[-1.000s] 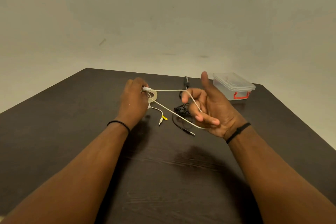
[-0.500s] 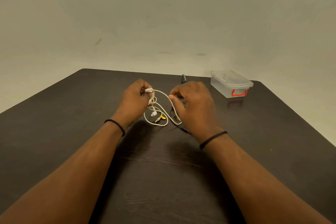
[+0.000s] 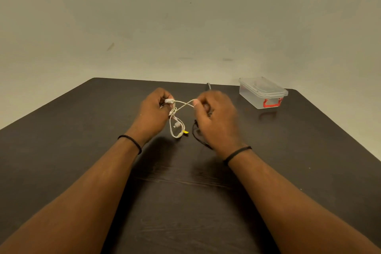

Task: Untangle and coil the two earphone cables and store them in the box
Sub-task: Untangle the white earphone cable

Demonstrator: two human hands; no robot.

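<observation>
A white earphone cable (image 3: 177, 123) is held above the dark table (image 3: 82, 134) between both hands. My left hand (image 3: 153, 109) grips its coiled part, with loops and a yellow-tipped end hanging below. My right hand (image 3: 214, 117), blurred by motion, pinches a strand of the same cable, and two strands cross between the hands. A black earphone cable (image 3: 196, 133) lies on the table under my right hand, mostly hidden by it. The clear plastic box (image 3: 262, 93) with a lid and a red latch stands at the far right of the table.
A small dark object (image 3: 208, 85) lies at the table's far edge, behind my right hand. A plain wall rises behind the table. The table's right edge runs close to the box.
My right hand turned palm down, came to the left hand, and now draws a strand out to the right. The long loop between the hands has shortened. The left hand has stayed in place.
</observation>
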